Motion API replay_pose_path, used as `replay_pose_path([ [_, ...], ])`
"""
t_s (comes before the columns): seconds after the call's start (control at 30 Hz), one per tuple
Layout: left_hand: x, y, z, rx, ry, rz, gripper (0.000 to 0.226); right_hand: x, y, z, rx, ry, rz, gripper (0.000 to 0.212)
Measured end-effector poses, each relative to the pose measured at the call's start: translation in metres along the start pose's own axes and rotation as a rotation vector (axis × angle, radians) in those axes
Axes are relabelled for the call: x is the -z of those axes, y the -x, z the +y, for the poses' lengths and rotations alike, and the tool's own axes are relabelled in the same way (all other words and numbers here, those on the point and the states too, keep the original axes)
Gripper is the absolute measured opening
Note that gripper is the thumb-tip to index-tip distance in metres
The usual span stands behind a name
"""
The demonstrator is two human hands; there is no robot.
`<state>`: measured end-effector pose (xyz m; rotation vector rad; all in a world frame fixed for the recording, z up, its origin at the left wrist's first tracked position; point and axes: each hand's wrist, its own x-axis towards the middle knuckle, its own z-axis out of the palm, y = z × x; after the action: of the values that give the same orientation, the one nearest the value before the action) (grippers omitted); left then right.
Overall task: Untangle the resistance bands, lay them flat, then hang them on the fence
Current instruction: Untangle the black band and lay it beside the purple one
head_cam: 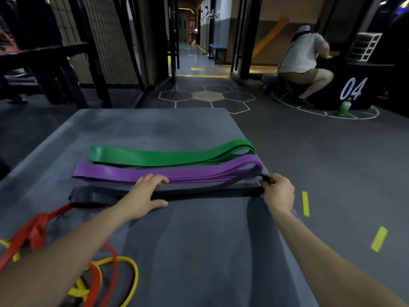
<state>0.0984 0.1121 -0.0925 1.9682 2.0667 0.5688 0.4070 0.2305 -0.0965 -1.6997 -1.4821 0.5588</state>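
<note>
You stood over a wide grey mat [177,240] that filled most of your view, raised above the dark floor [332,165] with its hexagon markings and yellow tape strips. A black mesh fence [115,41] rose at the far left, beyond the mat's corner. At the far right a seated person [301,56] in a light shirt leaned toward a black box marked 04 [354,87], with a green bottle [344,106] on the floor beside it.

Three bands lay side by side across the mat. The green band [166,155] was farthest from you, flat and folded double. The purple band [155,173] lay just beside it on your side, equally flat. The black band [221,191] was the nearest of the three, its left end flat on the mat and its right end lifted slightly.

Your left hand [147,196] rested over the middle of the black band, fingers curved down across it and the thumb stretched along its near edge, pressing it to the mat. Your right hand [277,192] pinched the band's right end between thumb and curled fingers, just at the mat's right edge.

At the near left corner the red band [42,227] and the yellow band [130,269] lay looped over each other, partly hidden under your left forearm. One red strand reached up to touch the black band's left end.
</note>
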Motion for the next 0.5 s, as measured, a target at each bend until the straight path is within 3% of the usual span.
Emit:
replay_pose_path([
  [0.17, 0.011, 0.014, -0.010, -0.045, -0.032, 0.079, 0.033, 0.004, 0.001, 0.000, 0.085, 0.062, -0.013, 0.022],
  [0.5, 0.009, 0.012, -0.004, 0.036, -0.051, 0.107, 0.032, 0.001, 0.001, 0.001, 0.097, 0.232, -0.119, 0.028],
])
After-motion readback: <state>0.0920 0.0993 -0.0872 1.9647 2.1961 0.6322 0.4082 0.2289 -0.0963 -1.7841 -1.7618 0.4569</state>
